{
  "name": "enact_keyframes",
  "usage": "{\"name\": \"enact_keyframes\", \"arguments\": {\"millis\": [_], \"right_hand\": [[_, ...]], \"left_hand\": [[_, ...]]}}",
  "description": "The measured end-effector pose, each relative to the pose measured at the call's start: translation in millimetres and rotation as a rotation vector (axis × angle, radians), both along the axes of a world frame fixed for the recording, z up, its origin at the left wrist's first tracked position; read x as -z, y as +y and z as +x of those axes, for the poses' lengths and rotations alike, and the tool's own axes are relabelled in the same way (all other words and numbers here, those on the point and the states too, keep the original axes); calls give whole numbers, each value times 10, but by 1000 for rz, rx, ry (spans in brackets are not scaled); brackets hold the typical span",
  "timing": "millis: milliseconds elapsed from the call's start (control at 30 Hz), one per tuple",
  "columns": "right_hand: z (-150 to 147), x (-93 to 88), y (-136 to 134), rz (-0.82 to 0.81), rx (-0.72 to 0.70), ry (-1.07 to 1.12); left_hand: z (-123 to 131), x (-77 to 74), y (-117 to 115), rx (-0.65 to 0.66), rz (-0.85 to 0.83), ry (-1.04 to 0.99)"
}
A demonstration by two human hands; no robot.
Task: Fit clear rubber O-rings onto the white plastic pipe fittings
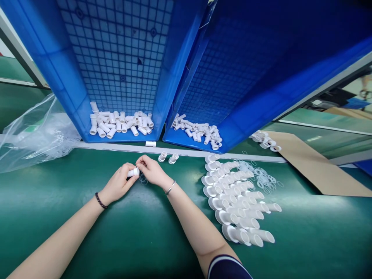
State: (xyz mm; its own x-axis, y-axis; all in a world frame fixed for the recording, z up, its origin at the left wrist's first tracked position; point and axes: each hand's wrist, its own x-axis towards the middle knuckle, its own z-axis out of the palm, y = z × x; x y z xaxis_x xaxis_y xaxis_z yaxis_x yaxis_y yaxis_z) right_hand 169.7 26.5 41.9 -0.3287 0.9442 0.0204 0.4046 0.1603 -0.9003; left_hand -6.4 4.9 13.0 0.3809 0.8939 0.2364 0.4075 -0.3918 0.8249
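Just left of the middle of the frame we see the left hand (117, 186) curled around a small white fitting (133, 172), gripping it between thumb and fingers so that one end sticks out toward the right. The right hand (152, 170) meets it there, its fingertips pinched together on that end; we cannot tell whether they also hold something thinner. Both hands hover just above the green table (145, 236). A few clear rings (143, 179) lie on it directly under the fingers.

A dark bracelet (100, 200) circles the left wrist and a silver one (170, 187) the right. Just above and right of the hands stand two loose fittings (167, 157).

In the right half of the frame, rows of flared white fittings (235, 201) lie side by side, touching, with a scatter of rings (261, 176) beside them at their upper right. Across the top, two tilted blue crates lean toward us: the left crate (66, 77) and the right crate (261, 97), each with white parts heaped at its lower edge. A crumpled clear bag (37, 131) lies at the left edge, and a cardboard sheet (314, 166) at the right.
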Motion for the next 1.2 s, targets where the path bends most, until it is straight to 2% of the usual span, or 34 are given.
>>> {"name": "enact_keyframes", "arguments": {"millis": [100, 200, 367, 500, 600, 700, 767, 833, 933, 1067, 1200], "right_hand": [[-28, 25, 21, -278, -20, 332], [-70, 2, -1, -356, 19, 441], [-136, 12, -47, -255, 4, 355], [-165, -22, -138, -4, 57, 82], [-40, -210, -140, 229, 100, -146], [331, -438, 114, 355, 280, -199], [683, -530, 422, 295, 471, -311], [1028, -551, 754, 147, 622, -518], [1371, -496, 1093, 12, 725, -685], [1480, -436, 1147, -51, 758, -767], [1450, -480, 1116, -57, 804, -785]], "left_hand": [[70, 33, -48, -146, -3, -259], [158, 75, -79, -199, -180, -495], [241, 106, -87, -230, -399, -754], [285, 30, -106, -219, -529, -881], [281, -29, -105, -232, -562, -887], [244, -26, -73, -243, -579, -915], [215, 12, -47, -241, -586, -912], [187, 63, -26, -248, -562, -858], [153, 131, -5, -253, -507, -740], [113, 191, 3, -252, -479, -609], [61, 284, 63, -239, -452, -452]]}}
